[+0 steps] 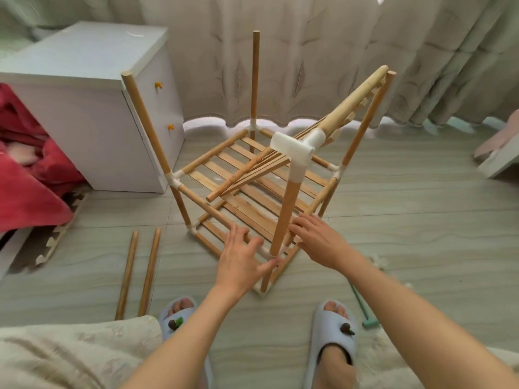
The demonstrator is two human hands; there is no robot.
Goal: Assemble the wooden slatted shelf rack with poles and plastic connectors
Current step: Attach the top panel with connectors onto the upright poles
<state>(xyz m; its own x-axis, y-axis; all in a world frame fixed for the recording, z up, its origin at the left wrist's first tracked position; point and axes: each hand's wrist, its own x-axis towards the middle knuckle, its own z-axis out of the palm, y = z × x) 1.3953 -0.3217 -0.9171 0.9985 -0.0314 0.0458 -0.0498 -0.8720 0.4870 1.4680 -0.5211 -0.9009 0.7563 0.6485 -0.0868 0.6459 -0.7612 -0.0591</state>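
Observation:
The wooden rack (196,164) stands on the floor with two slatted tiers joined by white plastic connectors (173,178). Upright poles (255,80) rise from its corners. A loose slatted shelf (345,108) leans tilted across the rack, with a white connector (295,148) and a pole (286,209) hanging from its near corner down to the rack's front corner. My left hand (241,259) reaches to that corner with fingers spread, its fingertips by the pole's lower end. My right hand (320,240) lies with straight fingers against the front rail beside the pole.
Two spare poles (140,273) lie on the tiled floor at left. A white cabinet (92,108) stands behind them, red bedding (28,169) further left. Curtains hang at the back. A green tool (362,307) lies at right. My slippered feet (334,332) are below.

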